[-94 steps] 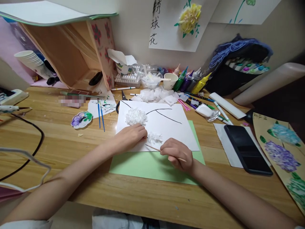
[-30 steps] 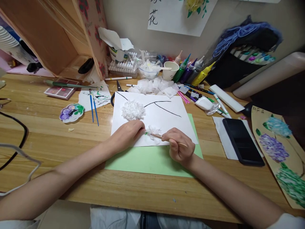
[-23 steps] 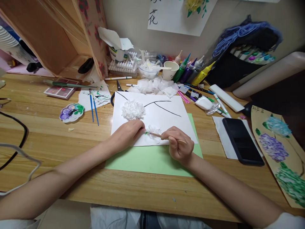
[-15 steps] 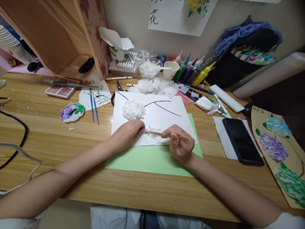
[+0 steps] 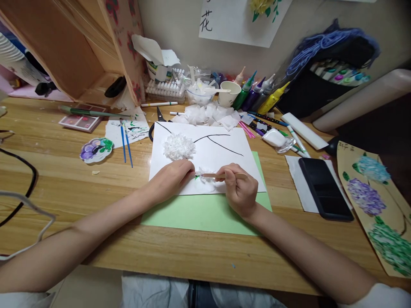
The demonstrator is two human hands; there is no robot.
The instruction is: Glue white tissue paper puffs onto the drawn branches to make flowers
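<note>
My right hand (image 5: 241, 190) is closed around a flat wooden craft stick (image 5: 210, 175), its tip pointing left. That tip meets a small clump of white tissue paper (image 5: 207, 185) low on the white sheet (image 5: 242, 171). My left hand (image 5: 173, 176) rests at the sheet's left side, its fingers pressed together at the clump's left edge; whatever they pinch is hidden. A bit of green shows beside those fingertips. Just above the left hand is a fluffy white tissue flower (image 5: 179, 146), among black drawn branch lines. Light green paper (image 5: 199, 216) lies under the sheet.
Loose tissue squares (image 5: 208, 114) lie behind the sheet, near a paper cup (image 5: 229, 94) and paint bottles (image 5: 245, 95). At left are a paint palette (image 5: 96, 150) and two blue brushes (image 5: 126, 145). A phone (image 5: 324, 188) and a flower picture (image 5: 366, 196) lie at right.
My right hand has shifted slightly left with the craft stick, bringing its tip closer to my left fingertips. The left hand stays in place on the sheet.
</note>
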